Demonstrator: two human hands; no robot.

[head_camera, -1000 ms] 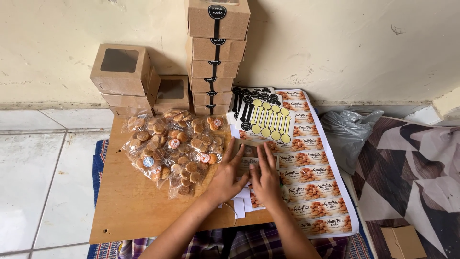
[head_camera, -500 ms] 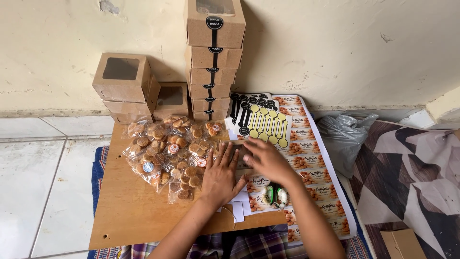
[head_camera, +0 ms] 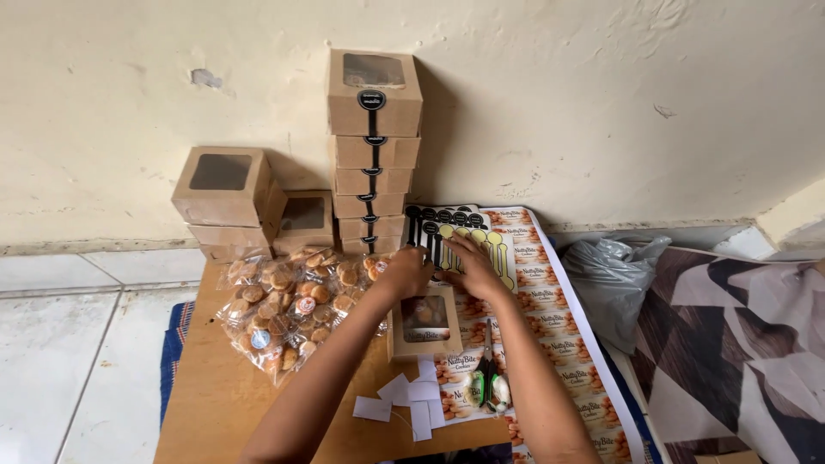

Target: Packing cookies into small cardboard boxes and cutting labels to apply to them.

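Note:
My left hand (head_camera: 406, 269) and my right hand (head_camera: 467, 264) reach forward onto a sheet of black and yellow long stickers (head_camera: 453, 232) lying at the foot of the box stack. The fingers of both hands touch the sheet's near part; whether they pinch a sticker I cannot tell. Just below my hands a small brown windowed box (head_camera: 424, 321) with cookies inside rests on the wooden table (head_camera: 215, 387). Bags of wrapped cookies (head_camera: 292, 305) lie to the left of my left forearm.
A tall stack of sealed brown boxes (head_camera: 374, 146) stands against the wall, with more windowed boxes (head_camera: 225, 193) to its left. Printed label sheets (head_camera: 559, 326) run down the table's right side, with scissors (head_camera: 488, 378) and white paper scraps (head_camera: 408, 399). A grey plastic bag (head_camera: 614, 275) lies right.
Both hands have moved away from me, from the table's near part up to the black and yellow sticker sheet. The small windowed box and the scissors now show uncovered.

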